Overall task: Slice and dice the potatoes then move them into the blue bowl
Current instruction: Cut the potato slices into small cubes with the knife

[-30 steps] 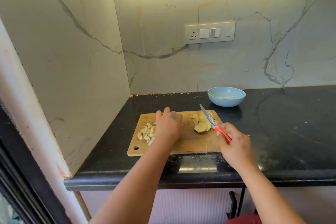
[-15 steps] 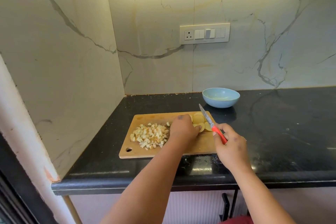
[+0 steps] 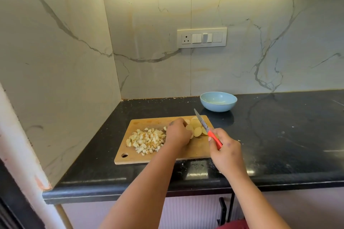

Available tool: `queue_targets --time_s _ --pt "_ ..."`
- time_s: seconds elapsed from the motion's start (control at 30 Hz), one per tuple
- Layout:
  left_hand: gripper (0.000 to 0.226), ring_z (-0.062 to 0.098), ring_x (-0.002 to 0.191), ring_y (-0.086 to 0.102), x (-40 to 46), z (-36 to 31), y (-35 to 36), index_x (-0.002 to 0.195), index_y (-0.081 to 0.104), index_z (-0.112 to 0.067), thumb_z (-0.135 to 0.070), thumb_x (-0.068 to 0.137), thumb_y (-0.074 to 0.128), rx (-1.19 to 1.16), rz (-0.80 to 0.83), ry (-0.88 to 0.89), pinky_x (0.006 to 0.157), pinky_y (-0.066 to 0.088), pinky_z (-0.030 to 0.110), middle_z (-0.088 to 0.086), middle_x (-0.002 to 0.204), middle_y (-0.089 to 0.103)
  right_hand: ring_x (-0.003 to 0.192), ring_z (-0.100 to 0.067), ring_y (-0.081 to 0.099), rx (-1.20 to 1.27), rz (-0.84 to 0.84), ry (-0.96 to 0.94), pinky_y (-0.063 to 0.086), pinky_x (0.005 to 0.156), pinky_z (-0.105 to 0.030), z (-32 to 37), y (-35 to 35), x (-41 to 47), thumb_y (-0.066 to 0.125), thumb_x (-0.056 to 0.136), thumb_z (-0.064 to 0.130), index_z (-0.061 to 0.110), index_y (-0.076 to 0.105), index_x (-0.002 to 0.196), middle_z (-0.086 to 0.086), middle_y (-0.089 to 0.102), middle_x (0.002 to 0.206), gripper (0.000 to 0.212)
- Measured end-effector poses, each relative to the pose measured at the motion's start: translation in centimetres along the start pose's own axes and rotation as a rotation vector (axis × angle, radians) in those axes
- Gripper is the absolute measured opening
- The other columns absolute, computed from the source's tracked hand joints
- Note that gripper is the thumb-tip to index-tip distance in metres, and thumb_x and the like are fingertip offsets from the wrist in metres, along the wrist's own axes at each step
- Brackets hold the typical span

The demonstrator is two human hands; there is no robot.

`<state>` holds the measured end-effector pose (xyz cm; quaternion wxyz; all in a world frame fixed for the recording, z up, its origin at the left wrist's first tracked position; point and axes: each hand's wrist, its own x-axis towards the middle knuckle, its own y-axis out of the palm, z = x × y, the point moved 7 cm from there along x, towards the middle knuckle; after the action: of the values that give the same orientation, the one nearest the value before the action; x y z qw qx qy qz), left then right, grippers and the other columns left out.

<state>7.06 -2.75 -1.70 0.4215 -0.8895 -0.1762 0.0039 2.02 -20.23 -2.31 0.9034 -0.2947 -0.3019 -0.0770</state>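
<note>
L hand (image 3: pixel 177 133) now off dice (image 3: pixel 147 140), maybe gripping slices (image 3: pixel 195 129).

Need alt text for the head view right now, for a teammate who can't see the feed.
A person's left hand gathers round potato slices on a wooden cutting board, while the right hand holds a red-handled knife over them. A pile of diced potato sits on the board's left half. An empty-looking blue bowl stands behind the board on the black countertop.
</note>
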Motion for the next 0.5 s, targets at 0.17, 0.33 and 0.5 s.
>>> queue_targets --time_s 0.17,0.33,0.5 --pt "0.032 0.016 0.094 0.059 -2.6 2.5 -2.5 0.121 0.059 -0.016 -0.025 0.091 0.067 -0.067 0.004 0.013 0.082 0.053 0.029 0.0 0.108 0.063 0.051 -0.006 0.049 0.008 0.005 0.005 0.041 0.049 -0.012 0.2 -0.2 0.0 0.057 0.095 0.02 0.019 0.063 0.116 0.011 0.051 0.066 0.021" --pt "0.04 0.027 0.121 0.048 -5.4 3.9 -3.3 0.128 0.056 -0.015 -0.037 0.096 0.059 0.191 -0.136 0.158 0.101 0.043 0.037 0.007 0.123 0.059 0.054 -0.007 0.051 0.007 0.008 0.034 0.041 0.051 -0.011 0.2 -0.2 -0.1 0.057 0.095 0.019 0.023 0.063 0.111 0.008 0.055 0.067 0.018" --pt "0.027 0.03 0.106 0.052 -7.5 4.1 -4.6 0.099 0.071 -0.019 -0.039 0.096 0.052 0.192 -0.407 0.335 0.083 0.031 0.038 -0.002 0.098 0.071 0.053 -0.006 0.051 -0.073 0.021 0.076 0.034 0.044 -0.014 1.2 -0.1 -1.8 0.053 0.095 0.015 0.022 0.063 0.114 0.007 0.054 0.064 0.023"
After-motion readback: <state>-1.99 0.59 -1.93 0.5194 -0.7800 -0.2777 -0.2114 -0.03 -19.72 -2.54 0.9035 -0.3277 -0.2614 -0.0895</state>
